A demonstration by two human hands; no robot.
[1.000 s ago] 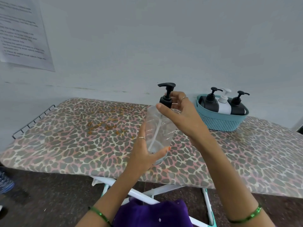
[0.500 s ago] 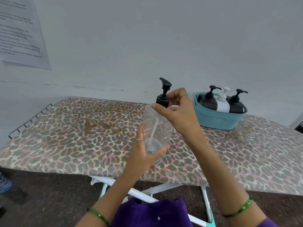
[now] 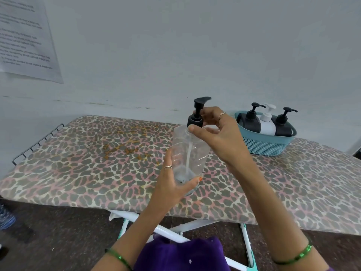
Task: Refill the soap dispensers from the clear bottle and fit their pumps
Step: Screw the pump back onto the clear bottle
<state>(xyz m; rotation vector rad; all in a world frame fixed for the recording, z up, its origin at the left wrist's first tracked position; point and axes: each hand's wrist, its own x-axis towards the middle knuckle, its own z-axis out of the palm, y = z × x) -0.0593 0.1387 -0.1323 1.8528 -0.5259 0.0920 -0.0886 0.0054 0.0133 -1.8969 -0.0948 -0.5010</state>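
Right hand (image 3: 218, 137) fingertips pinching black pump (image 3: 196, 116) collar atop clear bottle (image 3: 188, 153); left hand (image 3: 172, 184) wrapped round its base, above ironing board (image 3: 78, 173). At two o'clock, teal basket (image 3: 267, 145) holding three capped dispensers (image 3: 266, 124).

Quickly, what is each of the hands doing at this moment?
Left hand: grips the lower part of the clear bottle.
Right hand: pinches the collar of the black pump on the bottle's neck.

The print on the paper (image 3: 25, 40) above my ironing board (image 3: 78, 169) is too blurred to read, its left edge cut off; the pump (image 3: 197, 112) spout is smeared.
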